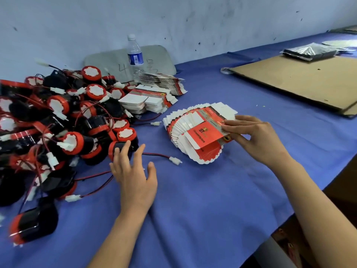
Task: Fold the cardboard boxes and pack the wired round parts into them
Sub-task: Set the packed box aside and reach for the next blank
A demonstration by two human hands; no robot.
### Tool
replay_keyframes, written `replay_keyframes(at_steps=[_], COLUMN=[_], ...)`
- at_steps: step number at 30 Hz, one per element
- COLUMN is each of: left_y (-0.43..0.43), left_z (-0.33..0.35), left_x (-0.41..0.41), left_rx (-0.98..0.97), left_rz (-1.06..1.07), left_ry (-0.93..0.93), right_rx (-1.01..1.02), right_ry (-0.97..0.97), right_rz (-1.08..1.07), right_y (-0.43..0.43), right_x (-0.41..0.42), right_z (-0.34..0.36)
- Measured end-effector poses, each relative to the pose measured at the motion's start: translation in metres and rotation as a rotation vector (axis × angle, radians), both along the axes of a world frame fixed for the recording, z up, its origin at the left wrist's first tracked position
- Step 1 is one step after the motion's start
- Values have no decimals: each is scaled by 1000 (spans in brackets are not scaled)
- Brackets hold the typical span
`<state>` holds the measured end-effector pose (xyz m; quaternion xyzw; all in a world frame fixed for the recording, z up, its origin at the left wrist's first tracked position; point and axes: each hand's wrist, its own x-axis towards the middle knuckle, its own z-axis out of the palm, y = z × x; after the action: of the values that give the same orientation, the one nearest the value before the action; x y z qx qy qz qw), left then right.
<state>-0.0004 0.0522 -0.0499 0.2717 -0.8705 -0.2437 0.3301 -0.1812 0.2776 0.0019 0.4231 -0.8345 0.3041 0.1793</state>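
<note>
A big heap of black-and-red round parts (63,120) with red-black wires and white plugs covers the left of the blue table. My left hand (133,171) is spread open, its fingertips touching the nearest round part (121,147) at the heap's edge. A fanned stack of flat red-and-white box blanks (193,136) lies in the middle. My right hand (255,138) pinches the top box blank (206,132) at its right edge, lifting it slightly off the fan.
Two more stacks of flat blanks (152,99) lie behind the heap, near a water bottle (135,55) and a grey board against the wall. A large brown cardboard sheet (301,80) and silver bags (309,52) lie far right. The table edge runs along the right.
</note>
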Motion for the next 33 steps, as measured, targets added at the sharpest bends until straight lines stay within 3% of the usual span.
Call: replay_keyframes(at_steps=[5,9,11,13,16,19,26,28,33], left_y=[0,0,-1,-1,7,9,-6,-4,1], left_z=[0,-1,3,12,22,20,19,18,11], left_x=[1,2,3,4,10,14,16,15,13], left_rx=[24,47,88,179,314,343,496,458,219], left_rz=[-12,-17,-67,-174,-341,-370,-318,-309,-213], left_ry=[0,39,148,308,509,508,467,479,417], right_rx=[-154,-352,-630,-896,-842,-725,-544,-498,-610], right_ry=[342,445,305,-82,-649,-912,-876,-890,-826], right_rz=[-38,-245,-309,-154,97,190,223,216,285], right_y=[2,13,9,-11,-55,-90,-103,-102,-99], right_x=[-16,-27,-16,8,51,83,99,98,103], right_z=[-4,6,20,34,25,-1,-30,-31,-28])
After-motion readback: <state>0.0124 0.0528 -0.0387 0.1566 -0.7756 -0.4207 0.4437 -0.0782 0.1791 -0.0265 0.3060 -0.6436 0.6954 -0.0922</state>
